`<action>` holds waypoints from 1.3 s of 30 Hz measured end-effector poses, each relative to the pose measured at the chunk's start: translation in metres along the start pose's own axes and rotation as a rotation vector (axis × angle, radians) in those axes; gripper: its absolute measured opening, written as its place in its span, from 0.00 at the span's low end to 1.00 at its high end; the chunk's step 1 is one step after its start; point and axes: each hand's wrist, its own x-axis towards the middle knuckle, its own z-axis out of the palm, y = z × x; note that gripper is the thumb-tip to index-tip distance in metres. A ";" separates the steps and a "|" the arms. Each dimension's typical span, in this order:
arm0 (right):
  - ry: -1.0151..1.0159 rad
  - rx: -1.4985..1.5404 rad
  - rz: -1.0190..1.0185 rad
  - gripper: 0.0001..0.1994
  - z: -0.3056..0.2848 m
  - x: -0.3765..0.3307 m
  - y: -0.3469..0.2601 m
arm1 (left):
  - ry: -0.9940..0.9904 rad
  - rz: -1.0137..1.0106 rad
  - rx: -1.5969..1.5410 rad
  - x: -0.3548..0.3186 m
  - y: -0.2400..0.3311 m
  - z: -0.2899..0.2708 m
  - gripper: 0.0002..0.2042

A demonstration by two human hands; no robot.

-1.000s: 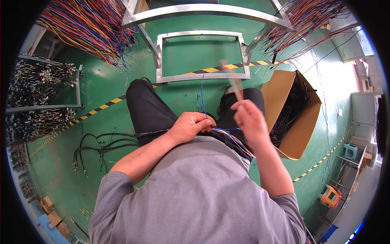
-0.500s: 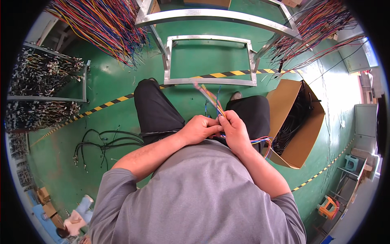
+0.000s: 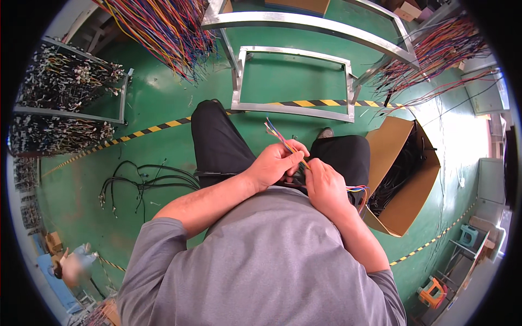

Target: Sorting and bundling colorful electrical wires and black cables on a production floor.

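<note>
Hands, left hand (image 3: 274,163) and right hand (image 3: 322,187), both clenched on coloured wires (image 3: 280,138), lower ends hidden.

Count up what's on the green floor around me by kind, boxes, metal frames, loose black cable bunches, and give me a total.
Open cardboard box with black cables inside: 1
Metal frames: 2, the small rectangular frame and the larger frame behind it
Loose black cable bunch on the floor: 1
Total: 4
Both hands, left hand and right hand, hold a bundle of coloured wires.
</note>
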 end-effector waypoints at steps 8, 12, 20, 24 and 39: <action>-0.302 0.419 0.297 0.06 -0.023 -0.008 0.002 | -0.098 0.053 -0.060 -0.005 -0.007 0.001 0.12; -0.358 0.375 0.327 0.07 -0.024 -0.006 0.001 | -0.118 0.057 0.062 -0.003 -0.010 0.006 0.15; -0.127 0.684 0.394 0.15 -0.047 0.038 0.014 | -0.265 0.061 0.366 -0.004 -0.009 0.006 0.19; -0.278 0.809 0.487 0.12 -0.048 0.069 -0.003 | -0.296 0.078 0.440 -0.003 -0.005 0.009 0.19; -0.027 0.763 0.170 0.04 -0.013 0.065 0.013 | -0.351 0.001 0.346 0.001 -0.008 0.005 0.23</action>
